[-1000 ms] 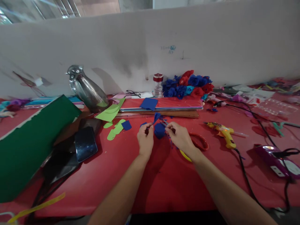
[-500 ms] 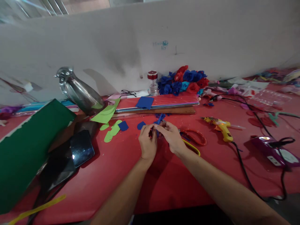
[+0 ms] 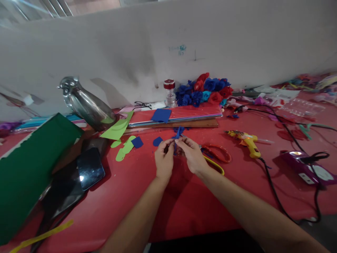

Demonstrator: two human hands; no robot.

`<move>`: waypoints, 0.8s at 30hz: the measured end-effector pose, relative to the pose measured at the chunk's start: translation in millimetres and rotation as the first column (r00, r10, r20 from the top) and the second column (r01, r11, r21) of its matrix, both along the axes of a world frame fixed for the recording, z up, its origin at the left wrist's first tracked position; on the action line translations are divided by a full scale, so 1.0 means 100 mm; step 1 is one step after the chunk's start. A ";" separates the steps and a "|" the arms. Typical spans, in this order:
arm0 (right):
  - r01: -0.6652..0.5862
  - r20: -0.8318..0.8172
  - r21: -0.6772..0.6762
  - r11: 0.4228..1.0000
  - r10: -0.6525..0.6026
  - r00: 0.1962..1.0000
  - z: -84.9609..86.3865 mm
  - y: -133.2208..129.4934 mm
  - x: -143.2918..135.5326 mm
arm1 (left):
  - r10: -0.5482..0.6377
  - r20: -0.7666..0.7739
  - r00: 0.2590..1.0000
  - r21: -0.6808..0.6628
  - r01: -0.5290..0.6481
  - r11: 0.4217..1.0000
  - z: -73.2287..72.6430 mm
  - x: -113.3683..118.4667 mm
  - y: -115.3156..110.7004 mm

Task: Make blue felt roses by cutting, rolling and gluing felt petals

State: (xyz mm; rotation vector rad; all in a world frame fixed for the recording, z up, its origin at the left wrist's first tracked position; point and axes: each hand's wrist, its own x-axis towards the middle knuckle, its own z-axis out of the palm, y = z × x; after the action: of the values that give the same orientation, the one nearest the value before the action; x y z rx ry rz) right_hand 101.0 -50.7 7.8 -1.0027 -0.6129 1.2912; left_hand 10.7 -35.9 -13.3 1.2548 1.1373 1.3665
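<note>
Between the fingertips of both hands is a narrow, twisted piece of blue paper (image 3: 179,131), its upper end sticking up past them. My left hand (image 3: 164,160) is closed in a pinch on its left side. From the right, my right hand (image 3: 194,155) pinches it too, thumb meeting the left fingertips. The lower part of the paper is mostly hidden by the fingers. Just right of my right hand lie scissors with red and yellow handles (image 3: 222,160). Cut blue paper pieces (image 3: 158,141) and light green paper pieces (image 3: 129,144) lie to the left.
A yellow glue gun (image 3: 253,149) and a purple power strip (image 3: 296,162) with black cables lie on the right. Leftward are a phone (image 3: 91,170), a green board (image 3: 39,165) and a steel jug (image 3: 91,105). Behind stand a red-lidded jar (image 3: 170,95) and paper flowers (image 3: 216,97).
Both hands stay together, but the fingers have shifted: my left hand has turned slightly, and the blue paper now stands more upright. The whole view has moved a little.
</note>
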 end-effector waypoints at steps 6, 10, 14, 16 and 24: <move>0.000 -0.060 -0.067 0.998 -0.004 0.998 0.00 0.00 0.02 | -0.023 0.312 0.950 -0.185 0.085 0.979 0.02 0.03 0.02; 0.022 0.011 -0.054 0.998 -0.021 1.000 -0.06 0.02 0.05 | 0.010 0.402 0.915 -0.240 0.095 0.966 0.09 0.03 0.02; 0.078 0.260 0.000 0.997 -0.076 0.963 -0.10 0.03 0.08 | 0.018 0.496 0.868 -0.255 0.126 0.959 0.12 0.02 0.04; 0.094 0.304 0.042 0.995 -0.102 0.947 -0.10 0.03 0.08 | 0.018 0.528 0.849 -0.260 0.141 0.955 0.12 0.02 0.05; -0.007 0.139 0.094 0.996 -0.006 0.990 -0.06 0.03 0.08 | -0.095 0.561 0.822 -0.261 0.285 0.922 0.12 0.02 0.00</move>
State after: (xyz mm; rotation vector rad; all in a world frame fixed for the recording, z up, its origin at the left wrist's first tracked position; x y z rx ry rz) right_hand 109.4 -47.8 1.8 -1.0206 -0.7743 1.1883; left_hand 12.9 -36.2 -0.8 0.6485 0.7701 1.2001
